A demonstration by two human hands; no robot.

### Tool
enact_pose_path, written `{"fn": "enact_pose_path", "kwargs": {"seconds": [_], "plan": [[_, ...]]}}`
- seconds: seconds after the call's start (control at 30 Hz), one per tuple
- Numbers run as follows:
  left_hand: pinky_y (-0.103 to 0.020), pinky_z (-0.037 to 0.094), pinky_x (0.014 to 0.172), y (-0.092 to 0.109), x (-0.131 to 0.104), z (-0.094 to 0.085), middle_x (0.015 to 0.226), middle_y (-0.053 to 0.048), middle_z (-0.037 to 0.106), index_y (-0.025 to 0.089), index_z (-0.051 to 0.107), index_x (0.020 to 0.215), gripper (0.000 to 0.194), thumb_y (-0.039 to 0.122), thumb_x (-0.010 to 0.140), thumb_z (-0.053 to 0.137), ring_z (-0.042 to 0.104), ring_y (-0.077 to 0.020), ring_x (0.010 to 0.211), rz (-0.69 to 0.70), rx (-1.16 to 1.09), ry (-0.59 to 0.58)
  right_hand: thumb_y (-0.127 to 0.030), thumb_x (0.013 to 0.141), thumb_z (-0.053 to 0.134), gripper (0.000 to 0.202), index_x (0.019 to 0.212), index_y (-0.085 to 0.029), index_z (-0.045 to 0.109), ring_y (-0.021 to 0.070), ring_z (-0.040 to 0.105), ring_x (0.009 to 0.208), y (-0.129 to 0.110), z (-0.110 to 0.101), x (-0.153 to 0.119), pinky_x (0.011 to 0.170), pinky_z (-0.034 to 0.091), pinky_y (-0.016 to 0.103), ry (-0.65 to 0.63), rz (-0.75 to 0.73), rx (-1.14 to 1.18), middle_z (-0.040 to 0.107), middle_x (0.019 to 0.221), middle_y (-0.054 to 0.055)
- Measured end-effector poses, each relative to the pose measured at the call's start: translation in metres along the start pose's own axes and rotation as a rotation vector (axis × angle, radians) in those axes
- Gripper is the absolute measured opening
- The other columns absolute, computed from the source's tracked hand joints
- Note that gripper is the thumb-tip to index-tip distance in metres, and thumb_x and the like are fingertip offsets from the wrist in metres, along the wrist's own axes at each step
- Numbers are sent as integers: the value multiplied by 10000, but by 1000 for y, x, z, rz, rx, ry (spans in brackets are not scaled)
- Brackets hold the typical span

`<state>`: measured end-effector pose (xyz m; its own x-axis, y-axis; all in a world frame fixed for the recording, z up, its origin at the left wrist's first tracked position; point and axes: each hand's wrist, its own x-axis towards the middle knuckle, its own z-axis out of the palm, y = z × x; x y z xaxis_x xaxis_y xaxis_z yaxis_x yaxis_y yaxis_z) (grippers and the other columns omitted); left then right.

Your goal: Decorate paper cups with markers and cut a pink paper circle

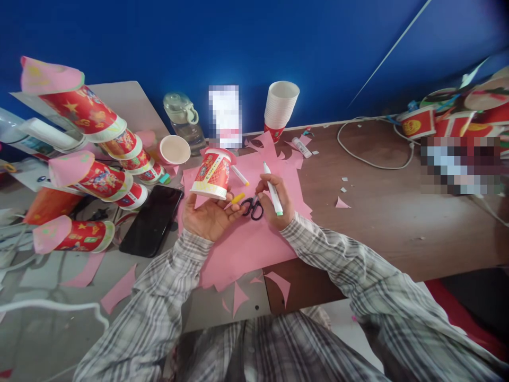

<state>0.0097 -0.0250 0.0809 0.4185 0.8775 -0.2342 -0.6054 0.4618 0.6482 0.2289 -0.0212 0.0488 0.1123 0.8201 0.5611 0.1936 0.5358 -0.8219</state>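
Observation:
My left hand [209, 218] is palm up, supporting a red printed paper cup [214, 172] by its white rim, with the thumb against it. The cup tilts over the pink paper [234, 246], and some pink paper shows at its upper end. Close to my left fingertips is a small yellow piece [238, 198], perhaps a marker cap. In my right hand [276, 204] is a white marker [273, 192] with a green end, the fingers closed round it. Black-handled scissors [253, 209] lie between the hands, partly hidden. Beyond them rests a white marker with a yellow tip [240, 175].
Red cup rockets with pink cones [79, 111] stand and lie at left, beside a black phone [151, 220]. Behind are a water bottle [185, 124], a lit screen [225, 116] and stacked paper cups [281, 103]. A cable [369, 159] and red cups [417, 123] lie right.

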Motion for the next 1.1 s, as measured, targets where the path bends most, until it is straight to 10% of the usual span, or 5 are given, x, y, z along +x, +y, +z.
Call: {"fn": "enact_pose_path", "kwargs": {"seconds": [0.23,0.7,1.1], "plan": [[-695,564,1200,-12,2,-1,1188,-154,902,229,887,1104,662,810,787,866,823,-412,1105,76,66,-63,-328,971,659,404,1368,-257,632,206,709,831,1,-1,-2,820,665,425,4,-48,33,711,949,16],[-465,630,1153,-34,7,0,1286,-93,870,251,795,1279,583,604,852,975,827,-289,1245,306,251,-85,-567,1024,692,461,1352,-253,619,207,720,848,5,-10,10,863,669,451,36,40,98,708,947,14],[-642,605,1209,-48,12,-26,1521,-124,793,323,704,1532,684,663,953,838,760,-416,1428,489,558,-227,-675,981,769,558,1398,-352,585,316,816,1156,-15,-35,50,1133,675,660,118,-71,128,780,1278,91]]}}
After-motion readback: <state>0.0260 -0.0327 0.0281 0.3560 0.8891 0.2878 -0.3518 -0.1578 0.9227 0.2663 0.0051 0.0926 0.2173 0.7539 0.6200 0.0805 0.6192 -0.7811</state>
